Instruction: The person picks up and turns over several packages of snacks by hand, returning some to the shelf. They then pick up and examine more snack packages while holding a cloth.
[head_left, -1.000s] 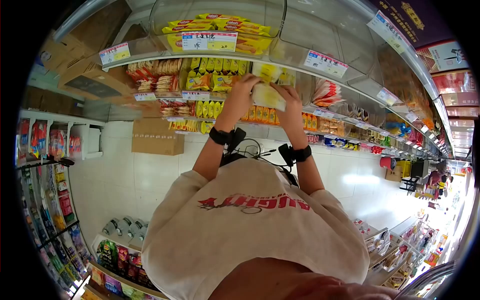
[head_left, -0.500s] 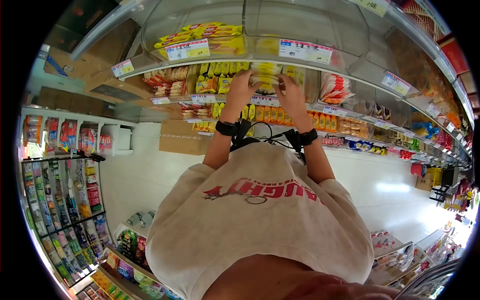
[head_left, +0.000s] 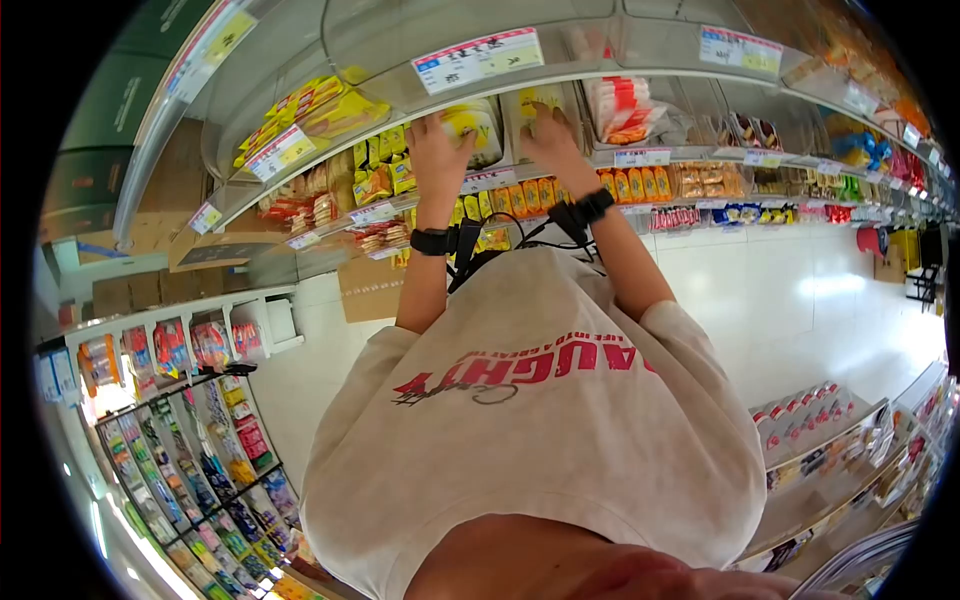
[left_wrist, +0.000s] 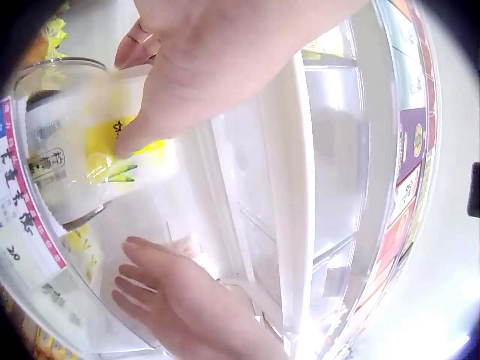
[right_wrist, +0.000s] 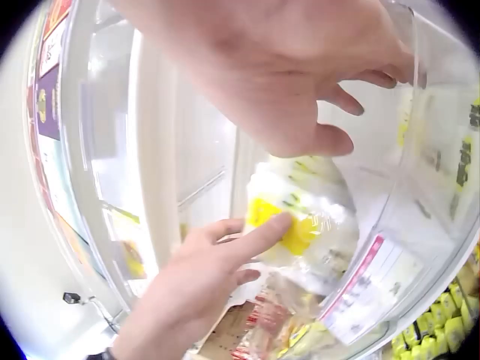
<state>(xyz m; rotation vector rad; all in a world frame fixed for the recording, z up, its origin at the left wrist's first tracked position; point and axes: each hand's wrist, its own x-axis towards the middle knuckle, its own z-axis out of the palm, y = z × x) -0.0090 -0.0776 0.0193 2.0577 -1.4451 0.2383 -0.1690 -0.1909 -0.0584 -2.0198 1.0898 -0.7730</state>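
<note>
In the head view, my left hand (head_left: 438, 165) reaches into a clear shelf bin at a white and yellow snack packet (head_left: 475, 132). The left wrist view has my left thumb lying across the front of this packet (left_wrist: 71, 154); its fingers are partly hidden. From the right wrist view, the same thumb rests on the packet's yellow patch (right_wrist: 300, 229), with fingers behind its edge. My right hand (head_left: 552, 145) is over the neighbouring bin, fingers spread and apart from that packet. A pale packet with yellow print (head_left: 530, 105) lies by its fingertips.
A clear bin edge with a price tag (head_left: 478, 60) runs above both hands. Yellow biscuit packs (head_left: 310, 112) stand left, and red and white packets (head_left: 622, 110) right. Orange packs (head_left: 635, 184) line the shelf below. A cardboard box (head_left: 365, 288) sits on the floor.
Both hands were together at the packets earlier; now they are apart, the left at the white and yellow packet, the right over the neighbouring bin. The head view has shifted along the shelf.
</note>
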